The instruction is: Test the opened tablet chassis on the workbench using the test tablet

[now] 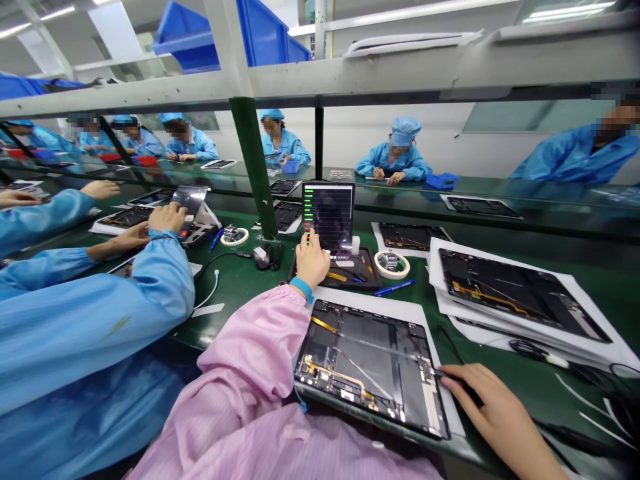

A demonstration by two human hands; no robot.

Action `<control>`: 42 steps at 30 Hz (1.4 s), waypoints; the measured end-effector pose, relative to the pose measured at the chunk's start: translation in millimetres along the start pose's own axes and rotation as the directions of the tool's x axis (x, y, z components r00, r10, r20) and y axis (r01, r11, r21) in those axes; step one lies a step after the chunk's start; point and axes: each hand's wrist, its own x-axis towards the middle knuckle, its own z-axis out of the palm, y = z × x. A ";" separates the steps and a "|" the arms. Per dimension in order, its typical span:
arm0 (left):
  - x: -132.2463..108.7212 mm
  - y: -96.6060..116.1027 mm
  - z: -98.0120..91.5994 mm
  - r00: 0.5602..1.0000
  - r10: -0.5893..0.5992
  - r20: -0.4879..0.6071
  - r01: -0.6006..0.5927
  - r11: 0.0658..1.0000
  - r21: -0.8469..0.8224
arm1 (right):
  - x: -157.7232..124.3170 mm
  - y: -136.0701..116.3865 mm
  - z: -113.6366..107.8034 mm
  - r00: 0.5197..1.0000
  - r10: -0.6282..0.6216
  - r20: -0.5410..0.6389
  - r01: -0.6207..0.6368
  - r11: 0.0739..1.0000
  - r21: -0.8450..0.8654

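An opened tablet (370, 360) lies on white sheets in front of me, its inner parts and gold flex cables bare. Behind it a lit screen (327, 220) stands upright in a black tray (367, 270), showing rows with green and red marks. My left hand (313, 260) reaches to the lower left of this screen, a finger stretched out at the glass and nothing held. At the tablet's right edge, my right hand (487, 397) pinches a dark cable plug (442, 374); its tip is too small to make out, and part of the cable is hidden under the hand.
More opened tablets (520, 290) lie stacked on white sheets at right. A tape roll (392, 265), a blue pen (395, 288) and a black adapter (267, 256) are on the green bench. Loose cables (575, 427) lie right. A co-worker's sleeve (100, 320) is close at left.
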 end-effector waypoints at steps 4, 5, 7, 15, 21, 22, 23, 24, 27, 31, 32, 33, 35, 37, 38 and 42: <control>-2.9 1.7 5.8 0.999 0.037 0.023 -0.038 0.999 0.028 | 0.2 0.1 0.5 1.000 0.001 -0.002 -0.001 1.000 0.000; -3.6 2.2 6.4 0.999 0.042 0.030 -0.043 0.998 0.036 | 0.2 0.2 0.6 1.000 0.003 -0.001 -0.003 1.000 0.001; -4.8 3.2 6.1 0.998 0.052 0.030 -0.053 0.998 0.046 | 0.1 0.3 0.6 1.000 0.008 0.001 -0.008 1.000 0.002; -6.1 8.4 -0.7 0.992 0.123 0.037 -0.126 0.989 0.083 | -1.1 0.5 0.5 1.000 0.013 -0.002 -0.013 1.000 0.006; 6.5 6.9 -0.2 0.982 0.187 0.028 -0.189 0.975 0.118 | -0.4 2.1 1.7 1.000 -0.002 -0.010 0.002 1.000 0.000; 10.1 6.7 0.8 0.978 0.205 0.022 -0.207 0.972 0.116 | -0.4 2.1 1.6 1.000 -0.005 -0.011 0.005 1.000 -0.004; 13.8 6.5 1.8 0.974 0.227 0.018 -0.228 0.967 0.113 | -0.5 2.0 1.4 1.000 -0.008 -0.013 0.008 1.000 -0.008; 17.4 6.5 2.9 0.969 0.248 0.018 -0.249 0.962 0.109 | -0.6 1.7 1.1 1.000 -0.010 -0.015 0.009 1.000 -0.013; 24.5 8.2 3.4 0.958 0.282 0.050 -0.285 0.953 0.099 | -1.0 0.1 0.0 1.000 -0.019 -0.024 0.018 0.999 -0.028; 15.0 23.5 -10.1 0.963 0.257 0.079 -0.263 0.962 0.076 | -1.1 -2.3 -1.2 0.998 -0.051 -0.025 0.050 0.997 -0.053; 8.3 30.7 -15.7 0.963 0.255 0.092 -0.260 0.964 0.058 | -0.9 -2.8 -1.6 0.998 -0.065 -0.026 0.063 0.996 -0.063; 0.0 39.0 -21.3 0.956 0.267 0.120 -0.273 0.962 0.029 | -0.5 -3.4 -2.1 0.996 -0.083 -0.027 0.081 0.994 -0.077; -20.2 57.6 -29.7 0.911 0.350 0.219 -0.345 0.937 -0.059 | 1.1 -5.6 -3.6 0.990 -0.140 -0.025 0.135 0.983 -0.124; -42.0 74.8 -31.6 0.819 0.474 0.322 -0.444 0.881 -0.164 | 3.1 -10.6 -5.9 0.980 -0.201 -0.011 0.195 0.963 -0.186; -52.2 81.6 -29.8 0.768 0.533 0.356 -0.489 0.846 -0.211 | 3.9 -14.4 -7.2 0.976 -0.220 -0.005 0.214 0.954 -0.211; -77.7 93.2 -13.1 0.626 0.672 0.397 -0.563 0.741 -0.366 | 4.1 -34.4 -11.0 0.978 -0.206 -0.040 0.189 0.947 -0.258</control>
